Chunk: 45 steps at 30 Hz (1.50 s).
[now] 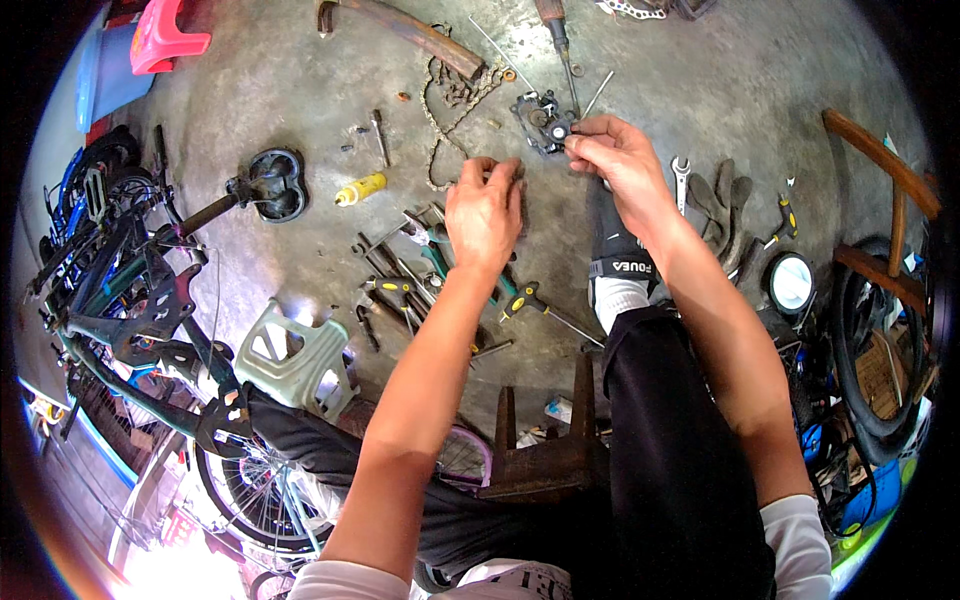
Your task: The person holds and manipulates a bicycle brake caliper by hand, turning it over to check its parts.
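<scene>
My left hand (485, 215) hovers palm down beside the lower end of a bicycle chain (432, 105). Its fingers are bent and a little apart, and no object shows in them; the palm is hidden. To its right, my right hand (620, 165) is closed in a pinch at the edge of a black metal bike mechanism (535, 115). A small round black piece with a pale centre (558, 132) shows at those fingertips. Whether it is gripped or belongs to the mechanism I cannot tell. A screwdriver (558, 35) points down to the mechanism.
Pliers (437, 258), a yellow-handled screwdriver (525, 300) and other tools lie below my left hand. A yellow bottle (360, 189) and hammer (420, 38) are leftward. Right are a wrench (681, 185) and dark glove (722, 205). A bike frame and grey-green stool (300, 365) stand left.
</scene>
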Motion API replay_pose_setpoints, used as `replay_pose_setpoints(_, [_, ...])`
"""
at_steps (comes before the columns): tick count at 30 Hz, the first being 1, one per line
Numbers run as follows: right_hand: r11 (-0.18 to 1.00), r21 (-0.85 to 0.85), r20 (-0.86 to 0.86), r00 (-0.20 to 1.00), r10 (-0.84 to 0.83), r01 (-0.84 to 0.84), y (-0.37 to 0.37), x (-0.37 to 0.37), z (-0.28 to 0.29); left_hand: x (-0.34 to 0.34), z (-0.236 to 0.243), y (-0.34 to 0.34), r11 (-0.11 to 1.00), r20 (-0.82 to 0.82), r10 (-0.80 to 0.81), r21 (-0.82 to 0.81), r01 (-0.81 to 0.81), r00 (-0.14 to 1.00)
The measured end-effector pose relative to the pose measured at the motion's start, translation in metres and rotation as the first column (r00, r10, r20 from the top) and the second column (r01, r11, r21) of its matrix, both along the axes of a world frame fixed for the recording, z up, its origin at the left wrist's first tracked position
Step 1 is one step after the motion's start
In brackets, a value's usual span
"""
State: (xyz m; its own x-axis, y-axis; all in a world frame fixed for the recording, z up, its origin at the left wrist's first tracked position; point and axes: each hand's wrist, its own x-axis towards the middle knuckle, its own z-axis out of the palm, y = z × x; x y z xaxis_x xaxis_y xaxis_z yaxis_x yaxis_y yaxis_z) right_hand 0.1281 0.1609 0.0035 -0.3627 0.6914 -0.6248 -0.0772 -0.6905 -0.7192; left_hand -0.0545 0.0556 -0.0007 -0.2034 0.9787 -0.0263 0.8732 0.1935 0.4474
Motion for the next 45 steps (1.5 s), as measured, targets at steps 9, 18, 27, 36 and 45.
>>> replay_pose_setpoints(9, [0.997,-0.072,-0.107,0.994,-0.034,0.026,-0.011,-0.011,0.005,0.022,0.025,0.037,0.794,0.832,0.555,-0.535,-0.288,-0.015])
replay_pose_setpoints(18, [0.999,0.007,-0.064,0.997,0.043,-0.042,-0.015,-0.01,0.002,0.018,0.027,0.029,0.791,0.809,0.582,-0.54,-0.287,0.083])
replay_pose_setpoints(27, [0.987,0.079,-0.089,0.985,0.147,-0.14,-0.02,-0.014,0.001,0.009,0.025,0.013,0.852,0.836,0.499,-0.424,-0.306,0.229])
replay_pose_setpoints(36, [0.865,0.384,0.472,0.874,0.117,-0.324,0.023,0.017,-0.013,-0.01,0.012,0.007,0.763,0.831,0.552,-0.535,-0.364,-0.065])
replay_pose_setpoints(45, [0.721,0.288,0.701,0.652,0.29,-0.63,0.026,-0.009,-0.031,0.011,-0.009,0.048,0.68,0.787,0.56,-0.615,-0.399,-0.26])
